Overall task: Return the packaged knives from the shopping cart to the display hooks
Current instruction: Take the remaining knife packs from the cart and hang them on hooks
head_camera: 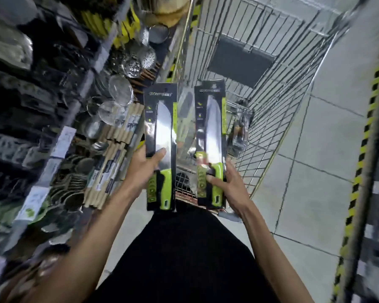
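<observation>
As my left hand (140,169) pinches one black-carded green-handled knife pack (161,127) and my right hand (232,184) its twin (210,132), both handle-end, I judge them stiff, light, slick.

- Floor (328,136) of large pale grey tiles with dark grout lines; it gives back a dull sheen of the light;
- shelving (90,77) on the left, blurred, crowded with metal strainers (120,90), perforated ladles (149,55) and bundles of pale wooden sticks (116,154); white price labels (64,138) sit on the shelf edges;
- yellow-and-black striped edging (363,149) runs down a rack on the right; its contents are too blurred to tell.
</observation>
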